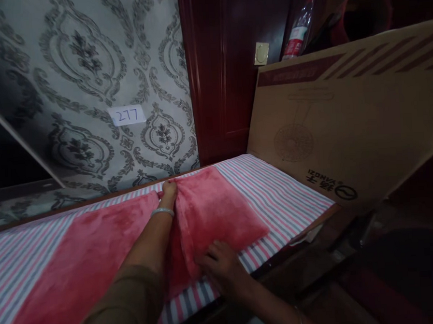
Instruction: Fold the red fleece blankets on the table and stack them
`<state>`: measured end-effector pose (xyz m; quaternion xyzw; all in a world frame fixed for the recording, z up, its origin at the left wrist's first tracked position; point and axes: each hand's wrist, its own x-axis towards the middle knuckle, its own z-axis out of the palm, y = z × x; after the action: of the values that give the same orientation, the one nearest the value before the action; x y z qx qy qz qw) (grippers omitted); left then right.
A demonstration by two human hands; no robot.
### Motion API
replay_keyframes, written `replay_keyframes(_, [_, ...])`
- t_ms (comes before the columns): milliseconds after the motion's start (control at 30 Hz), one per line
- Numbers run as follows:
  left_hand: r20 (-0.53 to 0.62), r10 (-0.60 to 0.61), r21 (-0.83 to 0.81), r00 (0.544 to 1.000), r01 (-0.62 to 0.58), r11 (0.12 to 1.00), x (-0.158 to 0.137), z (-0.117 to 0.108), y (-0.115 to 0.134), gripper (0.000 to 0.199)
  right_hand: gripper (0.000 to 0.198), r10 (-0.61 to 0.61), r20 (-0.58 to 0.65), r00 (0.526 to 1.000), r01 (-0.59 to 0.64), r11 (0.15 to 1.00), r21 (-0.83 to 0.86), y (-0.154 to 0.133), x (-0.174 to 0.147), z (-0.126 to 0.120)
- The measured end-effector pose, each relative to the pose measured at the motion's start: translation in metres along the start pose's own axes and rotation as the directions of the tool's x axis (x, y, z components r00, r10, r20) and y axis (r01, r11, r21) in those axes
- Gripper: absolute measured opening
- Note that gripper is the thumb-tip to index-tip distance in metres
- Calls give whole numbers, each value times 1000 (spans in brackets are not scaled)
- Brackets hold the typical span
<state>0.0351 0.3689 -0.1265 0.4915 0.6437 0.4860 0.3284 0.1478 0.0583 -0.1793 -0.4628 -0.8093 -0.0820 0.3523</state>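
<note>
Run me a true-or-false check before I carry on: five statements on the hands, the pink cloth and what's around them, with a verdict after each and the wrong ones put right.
1. The pink cloth lies on a striped sheet. True.
2. The left hand is at the cloth's far side, toward the wallpapered wall. True.
3. The right hand is up on the wall. False: it is at the cloth's near side.
4. The white card on the wall reads 311. False: it reads 277.
5. The cardboard box has no printing. False: it carries a drawing and the word YANGZI.
</note>
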Motion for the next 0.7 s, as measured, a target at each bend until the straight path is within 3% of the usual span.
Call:
replay_keyframes(167, [-21, 29, 225, 999, -24, 974, -8, -9, 15, 41, 15, 26, 97, 995, -35, 995, 98, -3, 2, -11])
replay_keyframes(267, [-14, 167, 313, 986, -154, 937, -18, -9, 28, 57, 21, 107, -108, 988, -85, 978, 192, 15, -8, -32])
replay_keyframes(333, [78, 310, 383, 948, -316, 868, -30, -3, 34, 63, 27, 267, -331, 905, -226, 961, 157, 37, -25, -47])
replay_keyframes(400, [224, 406, 459, 886, -463, 758, -44, 9, 37, 64, 34, 385, -457, 802, -390, 917, 89, 63, -47, -57])
replay_keyframes(467, [347, 394, 514, 851, -524, 679, -60, 23, 35, 67, 48, 445, -451, 774, -480, 876, 42, 87, -68, -60])
replay_keyframes(533, [410, 323, 539, 853, -512, 669, -75, 35, 29, 70, 60, 483, -385, 786, -511, 859, 35, 103, -81, -57])
replay_keyframes(700, [451, 306, 621, 838, -541, 567, -99, 39, 7, 68, 67, 548, -285, 786, -565, 825, 26, 114, -75, -41])
